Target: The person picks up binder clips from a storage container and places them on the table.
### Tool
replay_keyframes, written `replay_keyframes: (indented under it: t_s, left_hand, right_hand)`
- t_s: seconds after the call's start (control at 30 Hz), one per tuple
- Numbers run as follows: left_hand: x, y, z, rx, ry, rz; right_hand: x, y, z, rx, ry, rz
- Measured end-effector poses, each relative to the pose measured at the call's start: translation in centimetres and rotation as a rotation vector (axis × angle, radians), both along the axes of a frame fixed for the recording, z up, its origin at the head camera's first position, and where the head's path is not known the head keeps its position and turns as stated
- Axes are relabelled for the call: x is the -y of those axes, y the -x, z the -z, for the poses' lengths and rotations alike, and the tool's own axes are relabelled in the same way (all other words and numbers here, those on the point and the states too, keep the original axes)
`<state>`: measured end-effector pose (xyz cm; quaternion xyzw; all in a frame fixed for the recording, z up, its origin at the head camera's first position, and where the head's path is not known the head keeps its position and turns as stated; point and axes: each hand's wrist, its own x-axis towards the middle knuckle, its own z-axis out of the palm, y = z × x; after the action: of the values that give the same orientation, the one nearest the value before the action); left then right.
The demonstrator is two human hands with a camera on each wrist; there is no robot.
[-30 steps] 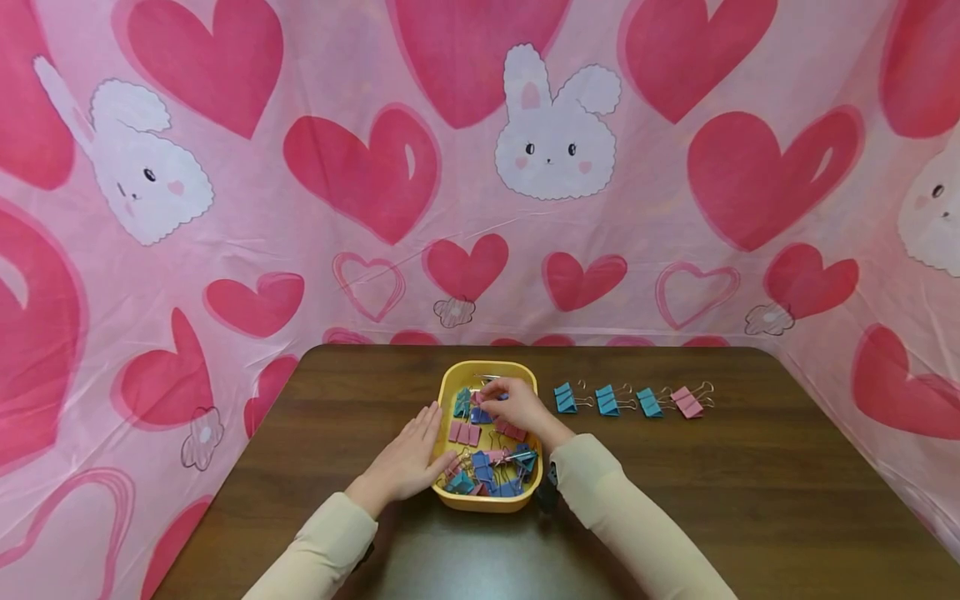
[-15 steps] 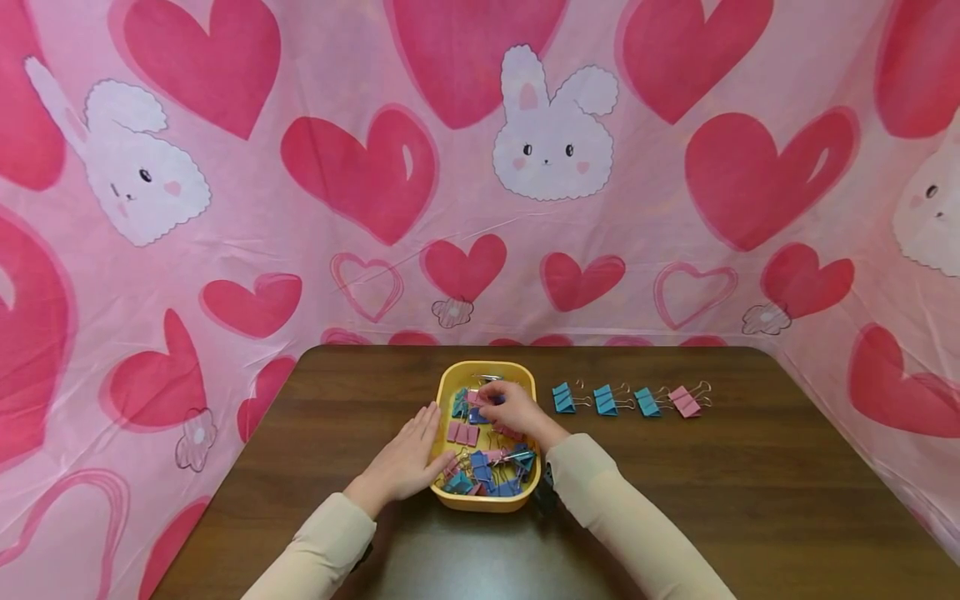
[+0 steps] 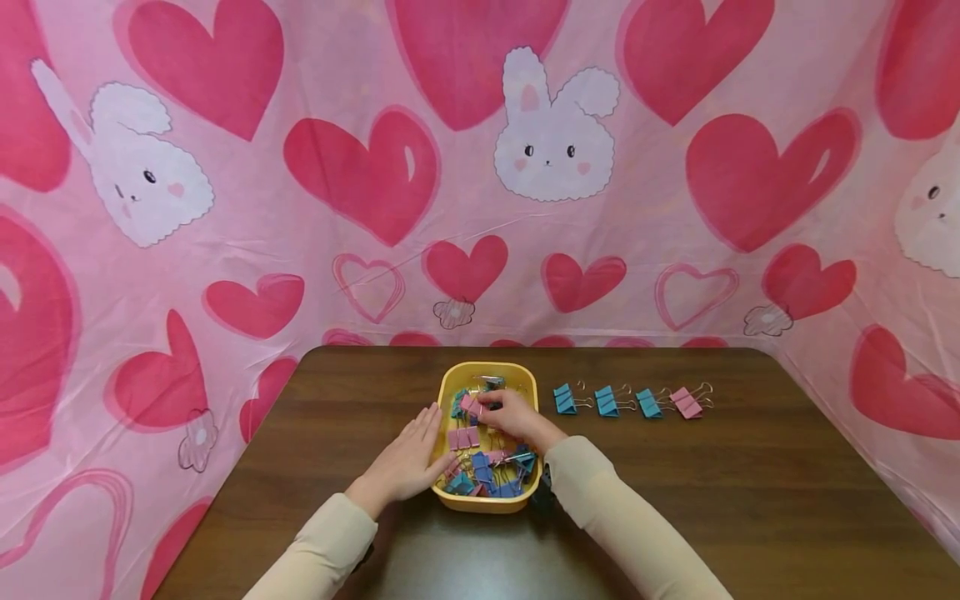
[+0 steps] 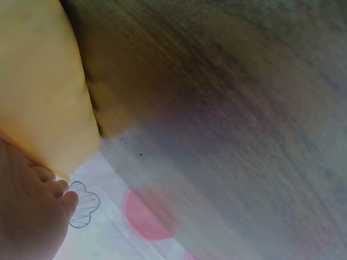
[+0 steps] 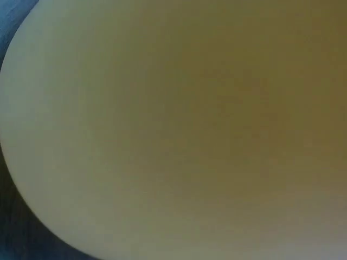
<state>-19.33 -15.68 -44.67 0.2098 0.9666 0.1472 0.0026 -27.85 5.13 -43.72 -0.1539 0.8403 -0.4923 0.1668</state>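
A yellow plastic bin [image 3: 487, 505] on the table holds a mix of pink, blue and teal binder clips. Inside its far half, my right hand [image 3: 519, 417] pinches a pink binder clip [image 3: 471, 406] between thumb and fingertips. My left hand [image 3: 405, 458] lies along the bin's left rim, fingers straight and thumb over the edge. In the left wrist view, fingers of that left hand [image 4: 32, 206] rest at the edge of the yellow wall [image 4: 46, 81]. A blurred yellow surface [image 5: 173, 130] fills most of the right wrist view, hiding the right hand there.
Right of the bin, a row of binder clips lies on the brown wooden table [image 3: 712, 500]: teal ones, then a pink clip [image 3: 686, 402] at the far end. A pink heart-and-rabbit cloth [image 3: 637, 217] hangs behind the table and along both sides.
My right hand has shifted slightly toward me within the bin, and the pink binder clip at its fingertips now shows more fully. The left hand has stayed on the rim.
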Motion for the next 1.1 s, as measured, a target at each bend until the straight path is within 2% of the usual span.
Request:
replay_keyframes:
  t_s: [0.17,0.33,0.47,0.57,0.7,0.83,1.1]
  left_hand:
    - [0.1,0.0,0.0,-0.009,0.006,0.016]
    - [0.1,0.0,0.0,-0.002,0.013,0.013]
    - [0.1,0.1,0.0,0.000,0.021,0.005]
    - [0.0,0.0,-0.1,0.002,0.019,0.001]
    - [0.0,0.0,-0.1,0.004,0.010,-0.001]
    - [0.0,0.0,-0.1,0.005,0.008,-0.001]
    - [0.0,0.0,0.0,-0.001,0.008,-0.001]
  right_hand:
    - [0.0,0.0,0.1,0.044,0.077,0.062]
    - [-0.1,-0.2,0.0,0.051,0.143,0.144]
    - [-0.3,-0.1,-0.3,0.030,0.167,0.179]
    - [-0.7,0.0,-0.3,0.007,0.197,0.168]
    - [-1.1,0.2,-0.5,0.057,0.262,0.163]
    - [-1.4,0.2,-0.7,0.102,0.350,0.194]
    - [-3.3,0.2,-1.5,0.053,0.498,0.230]
